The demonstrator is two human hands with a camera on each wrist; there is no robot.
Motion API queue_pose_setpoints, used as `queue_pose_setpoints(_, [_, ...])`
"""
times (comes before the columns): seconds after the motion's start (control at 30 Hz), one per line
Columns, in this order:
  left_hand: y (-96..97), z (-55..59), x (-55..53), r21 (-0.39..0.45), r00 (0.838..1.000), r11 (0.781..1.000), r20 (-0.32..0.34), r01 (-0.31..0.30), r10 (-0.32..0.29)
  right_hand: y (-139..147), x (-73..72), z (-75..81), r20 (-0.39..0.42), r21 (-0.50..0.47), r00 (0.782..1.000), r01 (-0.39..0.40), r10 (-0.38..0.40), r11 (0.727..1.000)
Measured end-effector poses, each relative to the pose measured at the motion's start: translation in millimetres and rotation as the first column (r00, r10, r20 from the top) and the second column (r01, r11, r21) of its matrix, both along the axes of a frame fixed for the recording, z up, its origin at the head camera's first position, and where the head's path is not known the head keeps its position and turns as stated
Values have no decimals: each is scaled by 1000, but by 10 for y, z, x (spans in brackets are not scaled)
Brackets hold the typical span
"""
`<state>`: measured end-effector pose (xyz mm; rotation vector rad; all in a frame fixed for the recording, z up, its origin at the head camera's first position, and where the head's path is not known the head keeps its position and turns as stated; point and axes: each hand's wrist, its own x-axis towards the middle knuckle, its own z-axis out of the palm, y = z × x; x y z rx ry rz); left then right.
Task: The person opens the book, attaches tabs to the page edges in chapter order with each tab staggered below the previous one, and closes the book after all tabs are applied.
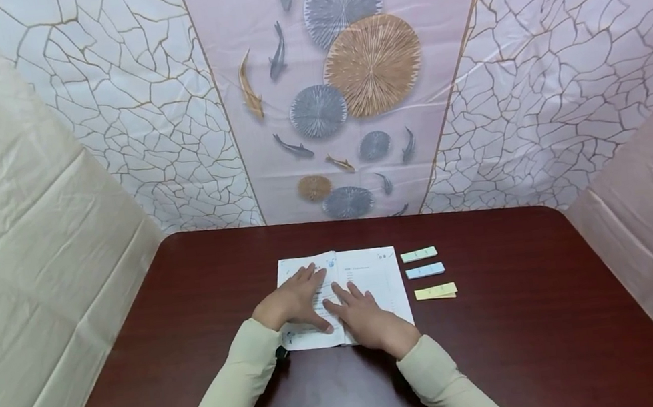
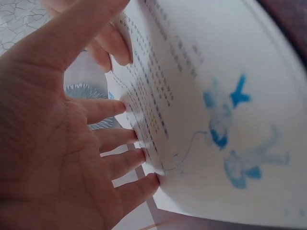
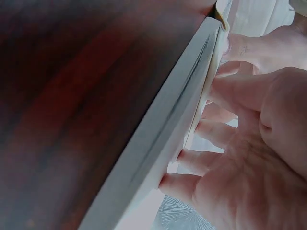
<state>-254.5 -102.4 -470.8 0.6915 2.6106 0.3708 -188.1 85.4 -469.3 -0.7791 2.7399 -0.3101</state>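
Where the book (image 1: 379, 285) lies: open on the table (image 1: 527, 315), 12 o'clock ahead.
Left hand (image 1: 296, 301): fingers spread on the left page (image 1: 312, 341), presumably flattening it.
Right hand (image 1: 368, 318): fingers apart across the gutter (image 1: 336, 261), likely steadying.
Strips (image 1: 425, 271): 3 o'clock from the book, probably set clear.
Page edges (image 3: 156, 129): thickness plain in right wrist view, not head.
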Motion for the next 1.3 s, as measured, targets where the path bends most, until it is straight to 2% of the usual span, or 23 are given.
queue_pose_setpoints(0.13, [2,-20,7,-14,1000,1000,-8,-1,1,31,14,34,19,-4,1000,7,-7,1000])
queue_pose_setpoints(0.3, [13,-21,-11,-13,1000,1000,-4,-8,8,160,-72,172,37,-4,995,89,-88,996])
queue_pose_setpoints(0.4, [23,-11,-20,-7,1000,1000,5,-10,10,299,-244,254,48,12,989,140,-141,990])
queue_pose_setpoints(0.5, [39,-3,-23,-4,1000,1000,19,-14,14,458,-484,271,52,35,980,188,-190,981])
queue_pose_setpoints(0.67, [51,-11,-7,-1,1000,1000,24,-17,17,668,-862,172,7,96,973,228,-230,969])
queue_pose_setpoints(0.83, [51,-23,-6,-12,999,1000,28,-22,23,765,-1075,84,-11,117,973,230,-231,966])
queue_pose_setpoints(1.0, [53,-16,-12,-9,999,1000,42,-27,28,779,-1126,67,-31,90,980,201,-199,975])
queue_pose_setpoints(1.3, [50,-5,-9,3,997,999,66,-38,37,729,-1057,69,-105,111,977,199,-188,974])
